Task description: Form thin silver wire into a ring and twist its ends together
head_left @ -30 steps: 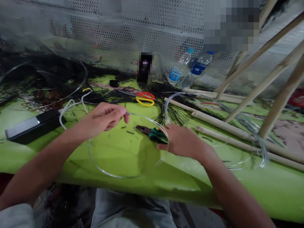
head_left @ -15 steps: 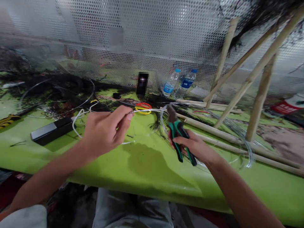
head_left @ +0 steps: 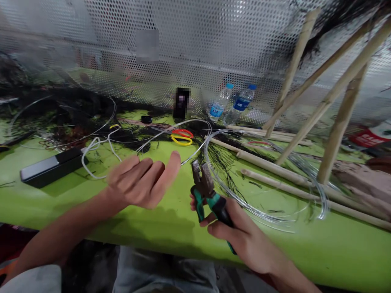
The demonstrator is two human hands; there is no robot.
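Observation:
My left hand [head_left: 142,179] is closed, its thumb on top, around a thin silvery wire [head_left: 194,154]. One stretch of the wire leaves the thumb toward the right, bends over and runs back behind the fingers; the grip itself is partly hidden. In my right hand [head_left: 244,234] is a pair of pliers [head_left: 207,178] with green and black handles. The jaws stand apart, pointing up, just right of the left thumb and touching nothing that I can make out. A loose coil of clear or silvery wire [head_left: 241,202] lies behind and right of the pliers.
Bamboo poles [head_left: 275,167] lie and lean at the right. Scissors [head_left: 182,137] with red and yellow handles rest behind my hands. Two water bottles [head_left: 216,106] stand by the perforated metal sheet [head_left: 195,49]. A dark box [head_left: 51,167] with a white cord sits left on the green tabletop [head_left: 171,219].
The pliers have come left and nearer to me, turned upright, and their jaws have opened. My left hand has rolled over with the wire, which now bows up in a loop.

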